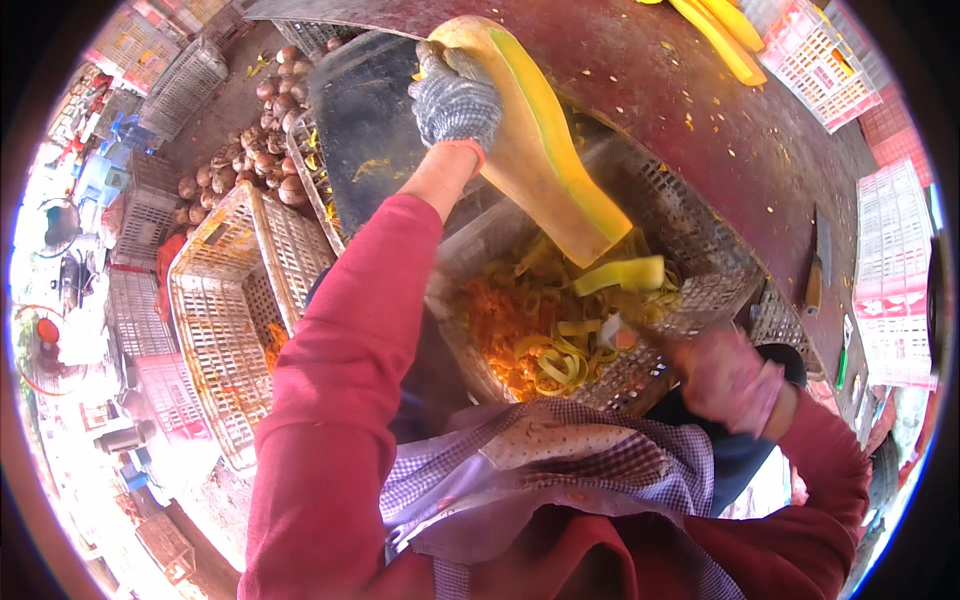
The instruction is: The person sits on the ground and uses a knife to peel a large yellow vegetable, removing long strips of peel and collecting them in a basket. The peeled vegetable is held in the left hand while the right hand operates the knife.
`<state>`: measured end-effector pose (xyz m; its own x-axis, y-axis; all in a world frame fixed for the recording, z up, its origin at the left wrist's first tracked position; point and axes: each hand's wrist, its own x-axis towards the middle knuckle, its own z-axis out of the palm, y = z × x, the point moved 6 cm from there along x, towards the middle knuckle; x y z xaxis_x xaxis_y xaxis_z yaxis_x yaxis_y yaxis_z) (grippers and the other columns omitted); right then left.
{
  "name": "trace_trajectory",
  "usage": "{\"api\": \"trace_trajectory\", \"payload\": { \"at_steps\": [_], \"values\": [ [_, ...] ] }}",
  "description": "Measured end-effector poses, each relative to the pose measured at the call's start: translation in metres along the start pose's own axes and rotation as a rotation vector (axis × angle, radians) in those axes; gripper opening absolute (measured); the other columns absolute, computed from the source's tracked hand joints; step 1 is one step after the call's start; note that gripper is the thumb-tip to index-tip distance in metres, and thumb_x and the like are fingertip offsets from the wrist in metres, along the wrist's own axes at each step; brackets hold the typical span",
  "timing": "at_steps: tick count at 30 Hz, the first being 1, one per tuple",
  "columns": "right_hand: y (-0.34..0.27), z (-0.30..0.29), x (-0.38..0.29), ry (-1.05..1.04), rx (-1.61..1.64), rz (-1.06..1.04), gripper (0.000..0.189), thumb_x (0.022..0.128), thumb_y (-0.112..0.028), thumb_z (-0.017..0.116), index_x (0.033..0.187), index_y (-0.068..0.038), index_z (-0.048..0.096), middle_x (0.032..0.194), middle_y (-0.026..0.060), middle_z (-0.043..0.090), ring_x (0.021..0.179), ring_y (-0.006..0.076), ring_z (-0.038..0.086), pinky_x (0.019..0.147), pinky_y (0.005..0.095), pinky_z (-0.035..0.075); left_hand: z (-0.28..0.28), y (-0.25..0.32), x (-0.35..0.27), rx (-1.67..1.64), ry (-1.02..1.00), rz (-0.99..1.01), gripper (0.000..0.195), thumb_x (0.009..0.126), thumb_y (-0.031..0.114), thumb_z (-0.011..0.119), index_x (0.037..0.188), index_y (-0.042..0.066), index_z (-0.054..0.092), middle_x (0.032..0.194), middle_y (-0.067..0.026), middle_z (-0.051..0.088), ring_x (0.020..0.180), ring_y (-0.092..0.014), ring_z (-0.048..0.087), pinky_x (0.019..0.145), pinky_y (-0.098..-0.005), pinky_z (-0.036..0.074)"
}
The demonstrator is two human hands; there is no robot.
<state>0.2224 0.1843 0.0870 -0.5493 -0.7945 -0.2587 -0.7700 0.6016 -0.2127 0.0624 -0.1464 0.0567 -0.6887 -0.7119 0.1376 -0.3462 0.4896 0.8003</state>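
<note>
My left hand (457,97), in a grey knit glove, grips the thick upper end of a long neck squash (540,157). The squash slants down to the right, its skin partly peeled in a yellow and green strip. Below its narrow end, a broad strip of peel (622,276) shows above a plastic crate (720,289) holding curled peels (562,367) and orange pulp (499,330). Motion blurs my right hand (720,375), in a pinkish glove, at the crate's right side. It is closed around a dark-handled tool (652,337), too blurred to name exactly.
A dark board (375,112) lies beyond the crate. Another crate (217,300) stands left, near a pile of brown round produce (277,161). On the reddish tabletop (750,172) are a knife (817,262), a green-handled tool (845,352) and yellow peeled pieces (720,37). More crates (892,277) stand right.
</note>
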Motion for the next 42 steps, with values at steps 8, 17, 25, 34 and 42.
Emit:
{"api": "trace_trajectory", "payload": {
  "at_steps": [8, 17, 25, 34, 42],
  "values": [
    [0.022, -0.041, 0.028, 0.281, 0.308, 0.212, 0.071, 0.088, 0.0, 0.053, 0.151, -0.028, 0.042, 0.101, 0.0135, 0.07, 0.057, 0.025, 0.062, 0.057, 0.0378, 0.052, -0.009, -0.009, 0.005, 0.006, 0.064, 0.003, 0.087, 0.091, 0.067, 0.053, 0.153, 0.01, 0.034, 0.119, -0.0317, 0.064, 0.111, -0.044, 0.063, 0.093, -0.046, 0.05],
    [0.019, -0.034, 0.043, 0.281, 0.245, 0.106, 0.07, 0.078, 0.0, 0.06, 0.144, -0.021, 0.052, 0.087, 0.021, 0.066, 0.068, 0.0371, 0.063, 0.063, 0.0444, 0.052, -0.009, 0.001, -0.001, -0.112, 0.001, -0.053, 0.091, 0.087, 0.064, 0.062, 0.153, 0.009, 0.035, 0.118, -0.0253, 0.068, 0.108, -0.035, 0.067, 0.09, -0.0417, 0.052],
    [0.009, -0.025, -0.017, 0.19, 0.223, 0.342, 0.076, 0.077, 0.001, 0.063, 0.147, -0.024, 0.048, 0.08, 0.0191, 0.063, 0.069, 0.0389, 0.063, 0.062, 0.0441, 0.052, -0.013, 0.016, -0.013, -0.101, -0.079, -0.108, 0.088, 0.09, 0.066, 0.055, 0.154, 0.009, 0.033, 0.125, -0.0286, 0.064, 0.115, -0.04, 0.063, 0.097, -0.0432, 0.049],
    [-0.001, -0.003, 0.008, 0.133, -0.323, 0.144, 0.076, 0.077, 0.003, 0.055, 0.151, -0.014, 0.043, 0.074, 0.0113, 0.058, 0.069, 0.0219, 0.064, 0.056, 0.0382, 0.049, 0.002, -0.003, 0.005, -0.077, -0.012, 0.024, 0.058, 0.1, 0.045, 0.033, 0.149, 0.014, 0.033, 0.127, -0.0391, 0.051, 0.116, -0.053, 0.056, 0.101, -0.0546, 0.045],
    [0.022, -0.039, 0.035, 0.471, 0.409, -0.005, 0.066, 0.089, -0.012, 0.059, 0.152, -0.019, 0.041, 0.136, 0.023, 0.057, 0.078, 0.0273, 0.071, 0.074, 0.0343, 0.059, 0.001, -0.019, 0.005, -0.184, -0.011, -0.022, 0.074, 0.099, 0.052, 0.039, 0.151, 0.0, 0.028, 0.139, -0.0361, 0.045, 0.125, -0.049, 0.051, 0.106, -0.0497, 0.042]
  ]
}}
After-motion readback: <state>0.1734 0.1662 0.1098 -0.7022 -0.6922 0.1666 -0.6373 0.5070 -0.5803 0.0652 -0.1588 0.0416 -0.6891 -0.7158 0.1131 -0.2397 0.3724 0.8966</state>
